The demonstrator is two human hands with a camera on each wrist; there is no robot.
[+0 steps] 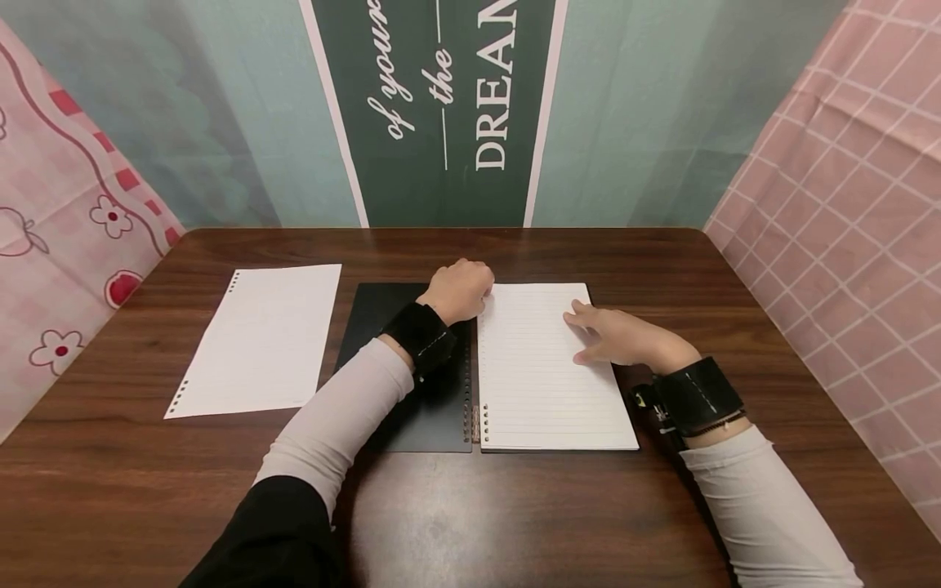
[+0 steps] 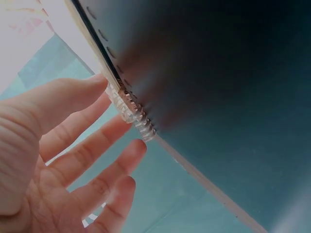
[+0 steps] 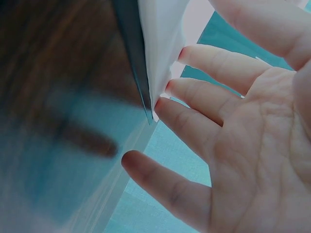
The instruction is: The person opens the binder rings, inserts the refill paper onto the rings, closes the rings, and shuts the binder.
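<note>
A loose-leaf notebook lies spread on the table, its black cover at left and lined pages at right. My left hand is at the far end of the spine, where its thumb and index finger pinch the clear ring binding; its other fingers spread loosely beside the rings. Over the right edge of the pages, my right hand has its fingers extended and apart. In the right wrist view, several of its fingertips are right at the page edge.
A loose white punched sheet lies left of the notebook on the brown wooden table. A teal cloth with lettering hangs behind the table. Pink patterned cloths hang at both sides.
</note>
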